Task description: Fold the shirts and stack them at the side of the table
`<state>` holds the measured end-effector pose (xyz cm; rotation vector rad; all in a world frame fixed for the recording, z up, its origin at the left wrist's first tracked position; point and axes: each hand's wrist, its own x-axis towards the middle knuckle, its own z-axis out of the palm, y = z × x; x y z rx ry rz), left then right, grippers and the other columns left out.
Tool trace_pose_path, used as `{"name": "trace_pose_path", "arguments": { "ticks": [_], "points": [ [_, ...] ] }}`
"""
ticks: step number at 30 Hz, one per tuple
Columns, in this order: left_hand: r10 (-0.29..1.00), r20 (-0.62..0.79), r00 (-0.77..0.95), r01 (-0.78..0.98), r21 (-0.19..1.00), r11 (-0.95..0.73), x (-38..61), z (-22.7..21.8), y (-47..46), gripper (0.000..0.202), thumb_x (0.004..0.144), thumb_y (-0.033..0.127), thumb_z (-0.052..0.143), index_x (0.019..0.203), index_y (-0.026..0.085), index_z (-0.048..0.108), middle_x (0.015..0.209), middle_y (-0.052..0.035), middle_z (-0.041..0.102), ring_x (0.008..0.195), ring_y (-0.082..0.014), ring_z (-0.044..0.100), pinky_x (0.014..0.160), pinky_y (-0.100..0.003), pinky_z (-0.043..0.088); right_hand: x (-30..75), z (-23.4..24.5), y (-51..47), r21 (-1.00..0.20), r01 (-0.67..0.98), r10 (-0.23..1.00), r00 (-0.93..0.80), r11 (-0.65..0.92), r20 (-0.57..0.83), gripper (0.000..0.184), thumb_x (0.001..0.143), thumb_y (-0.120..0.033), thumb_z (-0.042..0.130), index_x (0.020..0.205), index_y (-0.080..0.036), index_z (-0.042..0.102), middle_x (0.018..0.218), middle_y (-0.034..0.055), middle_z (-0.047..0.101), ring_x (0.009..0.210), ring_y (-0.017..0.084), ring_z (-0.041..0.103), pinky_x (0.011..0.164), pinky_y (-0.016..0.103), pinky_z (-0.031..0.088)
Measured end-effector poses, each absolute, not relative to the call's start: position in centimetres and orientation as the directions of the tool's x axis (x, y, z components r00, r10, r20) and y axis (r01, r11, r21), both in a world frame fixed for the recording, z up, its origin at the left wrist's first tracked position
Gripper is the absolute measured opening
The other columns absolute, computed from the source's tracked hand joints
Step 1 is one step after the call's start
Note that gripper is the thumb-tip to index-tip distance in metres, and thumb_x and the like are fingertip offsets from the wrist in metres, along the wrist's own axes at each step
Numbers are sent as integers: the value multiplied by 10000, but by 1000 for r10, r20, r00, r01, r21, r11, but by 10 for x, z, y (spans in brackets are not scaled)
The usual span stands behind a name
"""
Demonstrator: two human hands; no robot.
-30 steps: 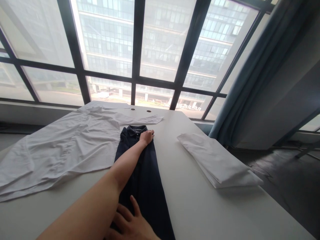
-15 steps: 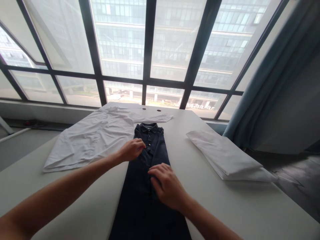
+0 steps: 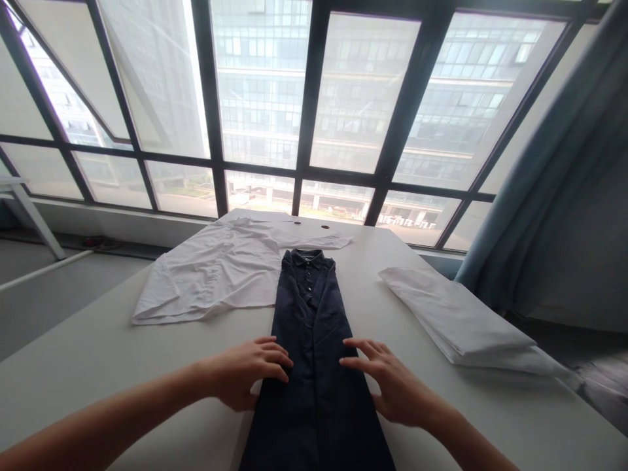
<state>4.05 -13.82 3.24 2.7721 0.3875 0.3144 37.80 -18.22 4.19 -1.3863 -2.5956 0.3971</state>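
Observation:
A dark navy shirt [image 3: 314,366] lies lengthwise on the white table [image 3: 186,373], folded into a long narrow strip. Its buttoned collar points away from me, and its near end runs out of the picture. Over the strip's left edge rests my left hand [image 3: 252,369], fingers spread on the cloth and thumb down by the side. My right hand [image 3: 392,379] is at the opposite edge, open, with its fingertips on or just above the fabric. Whether either thumb is under the cloth, I cannot tell.
A white shirt [image 3: 210,268] is spread out on the table to the left of the navy one. To the right lies a folded white garment [image 3: 456,320]. Beyond the table stand tall windows [image 3: 265,85], with a blue-grey curtain [image 3: 534,190] at the right.
Both hands have left the middle of the navy shirt and come to its two side edges. My left hand has moved nearer to me, and my right hand outward. The view has shifted slightly.

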Motion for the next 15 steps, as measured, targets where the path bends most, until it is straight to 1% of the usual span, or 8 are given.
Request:
{"name": "trace_pose_path", "arguments": {
  "ticks": [3, 5, 7, 9, 11, 12, 14, 15],
  "points": [
    [287, 125, 950, 226, 361, -905, 41, 25, -158, 536, 726, 232, 646, 1258, 253, 585, 1392, -77, 579, 1310, -306, 504, 1172, -485, 290, 371, 49, -201, -380, 692, 748, -664, 613, -3, 534, 688, -197, 682, 1213, -293, 699, 1414, 113, 543, 1332, 328, 466, 1153, 551, 260],
    [272, 112, 956, 211, 379, -901, 42, 24, -168, 519, 752, 183, 605, 1266, 255, 588, 1387, -69, 590, 1329, -298, 493, 1171, -475, 301, 364, 55, -211, -432, 625, 685, -728, 650, -24, 457, 713, -249, 696, 1168, -283, 721, 1315, 117, 626, 1287, 310, 523, 1164, 545, 240],
    [248, 139, 959, 167, 431, -887, 44, 32, -177, 495, 760, 126, 569, 1237, 251, 613, 1324, -61, 641, 1294, -277, 535, 1152, -437, 345, 357, 66, -221, -494, 572, 650, -760, 655, -19, 362, 755, -240, 664, 1108, -269, 740, 1179, 102, 703, 1196, 268, 603, 1165, 510, 255],
    [234, 195, 952, 98, 533, -840, 45, 50, -185, 449, 768, 108, 566, 1195, 223, 645, 1243, -75, 690, 1219, -260, 600, 1089, -367, 428, 353, 81, -229, -575, 512, 649, -760, 638, 42, 266, 794, -235, 636, 1032, -242, 754, 1055, 95, 745, 1073, 233, 670, 1144, 460, 308],
    [251, 233, 940, 36, 662, -749, 44, 75, -192, 353, 824, 148, 570, 1157, 191, 677, 1156, -101, 726, 1101, -241, 670, 970, -291, 510, 352, 100, -233, -675, 421, 650, -751, 606, 114, 208, 836, -282, 624, 976, -206, 757, 974, 109, 756, 952, 214, 703, 1050, 392, 425],
    [271, 229, 935, 22, 724, -690, 42, 88, -193, 304, 867, 192, 561, 1142, 178, 691, 1097, -110, 743, 1018, -230, 700, 894, -262, 537, 352, 109, -231, -733, 361, 642, -755, 576, 132, 225, 862, -329, 609, 956, -188, 757, 943, 120, 756, 898, 210, 710, 967, 357, 485],
    [353, 218, 910, 35, 808, -588, 39, 107, -188, 302, 938, 320, 524, 1110, 160, 715, 979, -112, 760, 865, -215, 723, 762, -238, 555, 355, 124, -219, -840, 255, 630, -766, 480, 127, 342, 892, -457, 580, 910, -163, 755, 883, 128, 749, 820, 214, 712, 801, 318, 547],
    [429, 224, 875, 54, 836, -547, 38, 113, -180, 348, 952, 389, 511, 1110, 157, 717, 953, -107, 759, 832, -214, 718, 733, -242, 553, 357, 128, -208, -876, 236, 668, -734, 421, 123, 406, 882, -528, 577, 889, -161, 751, 861, 124, 744, 798, 222, 709, 751, 319, 558]
  ]
}}
